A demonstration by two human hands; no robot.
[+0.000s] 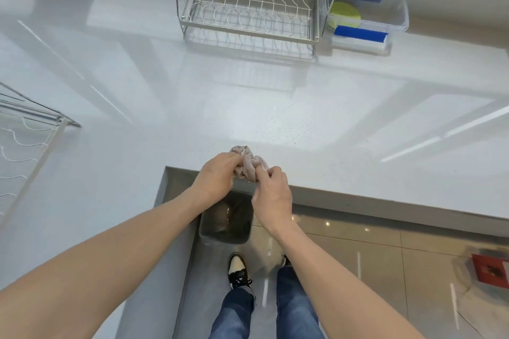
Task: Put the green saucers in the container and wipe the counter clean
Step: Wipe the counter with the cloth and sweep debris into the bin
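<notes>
Cloth [249, 164] bunched in both hands' curled fingers [263, 173]

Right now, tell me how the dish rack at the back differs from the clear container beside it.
The dish rack is open white wire; the container has solid see-through plastic walls. The dish rack holds no dishes, while the container holds green saucers and blue-edged items. The dish rack is the wider of the two, and the container sits at its right end. Both stand on the white counter near the wall.
</notes>
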